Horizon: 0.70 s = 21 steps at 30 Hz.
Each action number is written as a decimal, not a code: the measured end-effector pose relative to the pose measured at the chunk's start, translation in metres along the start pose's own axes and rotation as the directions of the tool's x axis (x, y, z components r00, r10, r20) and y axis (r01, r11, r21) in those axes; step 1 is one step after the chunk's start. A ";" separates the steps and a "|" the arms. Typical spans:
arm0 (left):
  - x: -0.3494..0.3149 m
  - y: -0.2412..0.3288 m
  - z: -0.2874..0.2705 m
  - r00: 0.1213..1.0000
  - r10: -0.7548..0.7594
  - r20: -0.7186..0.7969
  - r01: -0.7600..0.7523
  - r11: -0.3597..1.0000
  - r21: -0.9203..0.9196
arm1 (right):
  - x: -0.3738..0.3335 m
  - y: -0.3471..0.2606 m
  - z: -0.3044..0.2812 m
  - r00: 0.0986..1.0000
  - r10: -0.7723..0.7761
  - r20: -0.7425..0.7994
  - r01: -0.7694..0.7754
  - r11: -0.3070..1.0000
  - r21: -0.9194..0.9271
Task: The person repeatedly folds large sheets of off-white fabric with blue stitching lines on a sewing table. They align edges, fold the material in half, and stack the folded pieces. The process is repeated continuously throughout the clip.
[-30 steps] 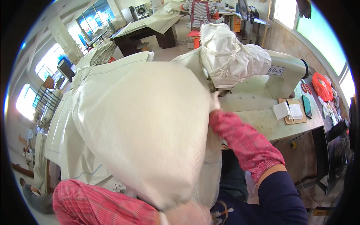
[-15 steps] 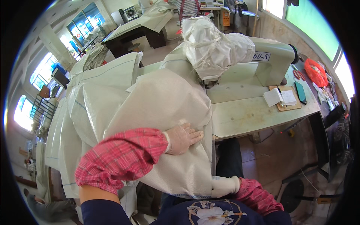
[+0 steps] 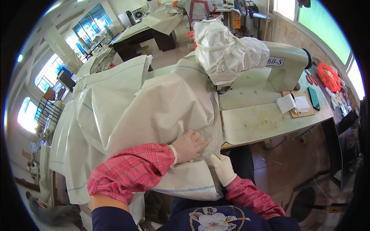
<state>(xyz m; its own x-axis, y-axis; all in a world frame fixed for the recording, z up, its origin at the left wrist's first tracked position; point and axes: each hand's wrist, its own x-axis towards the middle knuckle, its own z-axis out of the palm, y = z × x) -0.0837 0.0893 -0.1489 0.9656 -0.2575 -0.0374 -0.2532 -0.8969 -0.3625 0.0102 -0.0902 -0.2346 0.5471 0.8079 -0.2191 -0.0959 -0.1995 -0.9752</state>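
Observation:
A large sheet of white woven plastic fabric [image 3: 154, 111] drapes over the sewing table, its right part reaching under the sewing machine [image 3: 285, 65] head. My left hand [image 3: 190, 146], in a thin pale glove, bears on the fabric with bent fingers, bunching a fold between them. At the sheet's right edge my right hand [image 3: 224, 170], in a white glove, is closed on the border, thumb on top. The fingers beneath the fabric are hidden. A blue-stitched hem crosses the fabric's near end. White wrapping tied with strings covers the machine's head.
On the machine's table [image 3: 250, 125] lie a clipboard [image 3: 306, 114] with papers and pen, a green phone-like slab [image 3: 313, 98] and red-handled scissors [image 3: 311, 79]. An orange plastic bag [image 3: 328, 77] sits by the wall. A person in stripes [image 3: 199, 11] stands at the back.
My right hand has moved up the fabric's right edge from the near corner. My left hand has gone from flat to bent fingers, gathering the fabric. The view has shifted slightly.

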 end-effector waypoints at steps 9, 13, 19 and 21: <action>0.021 0.046 0.027 0.999 0.001 -0.052 -0.013 0.976 -0.219 | -0.031 -0.035 -0.031 0.997 -0.068 0.021 0.048 0.433 -0.900; 0.028 0.057 0.009 0.991 0.099 0.087 -0.081 0.978 -0.193 | -0.039 -0.041 -0.027 0.987 -0.024 0.159 0.161 0.114 -0.980; 0.028 -0.010 0.002 0.960 0.118 -0.255 -0.160 0.975 -0.152 | -0.026 -0.042 -0.023 0.961 0.115 0.251 0.245 0.061 -0.968; 0.025 -0.060 0.011 0.993 -0.073 0.093 0.078 0.995 -0.056 | -0.001 -0.042 -0.022 0.973 0.155 0.170 0.135 0.216 -0.967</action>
<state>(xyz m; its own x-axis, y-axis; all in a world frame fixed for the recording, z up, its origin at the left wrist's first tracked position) -0.0438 0.1406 -0.1380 0.9828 -0.1570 -0.0970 -0.1798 -0.9331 -0.3113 0.0322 -0.0946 -0.1931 0.3759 0.8498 -0.3696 0.8574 -0.4702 -0.2093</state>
